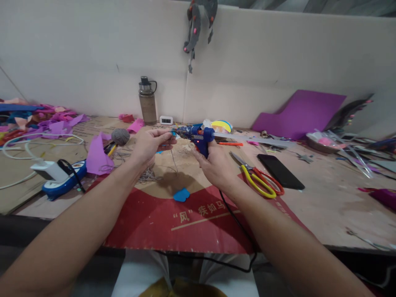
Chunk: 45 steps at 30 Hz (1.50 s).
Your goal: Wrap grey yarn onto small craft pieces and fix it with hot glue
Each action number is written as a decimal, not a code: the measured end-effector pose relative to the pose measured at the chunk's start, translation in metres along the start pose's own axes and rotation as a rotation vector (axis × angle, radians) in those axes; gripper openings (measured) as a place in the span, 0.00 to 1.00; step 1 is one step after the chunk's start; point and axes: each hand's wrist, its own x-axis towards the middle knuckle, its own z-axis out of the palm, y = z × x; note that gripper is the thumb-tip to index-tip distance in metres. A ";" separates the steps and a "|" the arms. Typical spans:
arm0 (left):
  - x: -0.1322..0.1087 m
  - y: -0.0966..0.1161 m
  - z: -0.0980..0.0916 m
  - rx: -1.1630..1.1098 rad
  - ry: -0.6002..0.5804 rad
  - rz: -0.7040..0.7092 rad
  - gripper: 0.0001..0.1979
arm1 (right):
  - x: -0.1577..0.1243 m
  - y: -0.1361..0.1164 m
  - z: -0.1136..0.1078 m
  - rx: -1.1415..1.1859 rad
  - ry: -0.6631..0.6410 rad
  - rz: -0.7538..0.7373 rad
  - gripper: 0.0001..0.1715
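My right hand [216, 165] is wrapped round the grip of a blue hot glue gun [201, 136], held above the table with a clear glue stick [247, 138] jutting out behind it to the right. The gun's nozzle points left at my left hand [150, 144], whose fingers pinch a small blue piece [175, 133] right at the nozzle tip. The gun's black cord [235, 214] runs down over the table's front edge. A blue felt scrap [181, 194] lies on the red cardboard [173, 222] below my hands.
Yellow-and-red scissors [258, 179] and a black phone [281, 171] lie right of my hands. A grey yarn ball [120, 136], purple felt [97, 154], a white charger [49, 170], a bottle [147, 101] and heaps of coloured scraps [40, 119] sit left. Purple foam sheet [300, 113] leans on the wall.
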 end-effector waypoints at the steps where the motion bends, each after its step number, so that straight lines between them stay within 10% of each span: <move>1: 0.000 0.000 0.000 0.002 0.003 0.001 0.04 | 0.000 0.000 0.000 0.005 -0.007 -0.003 0.20; 9: 0.003 -0.002 -0.002 0.023 0.031 -0.004 0.04 | 0.001 0.007 0.000 0.173 0.026 0.063 0.17; 18: 0.004 0.000 -0.003 0.091 0.073 -0.018 0.02 | 0.019 0.054 -0.001 0.488 0.031 0.461 0.07; 24: 0.003 -0.002 -0.003 0.260 0.063 0.115 0.06 | 0.020 0.086 -0.005 0.079 -0.160 0.451 0.16; 30: -0.004 -0.002 0.001 0.529 0.117 0.302 0.07 | 0.015 0.049 -0.010 -0.277 0.204 0.080 0.08; 38: -0.006 -0.001 0.002 0.645 0.115 0.443 0.09 | 0.026 -0.008 0.050 0.696 -0.090 0.323 0.30; 45: -0.003 -0.005 0.002 0.435 0.074 0.315 0.10 | 0.029 -0.009 0.050 0.593 0.018 0.215 0.11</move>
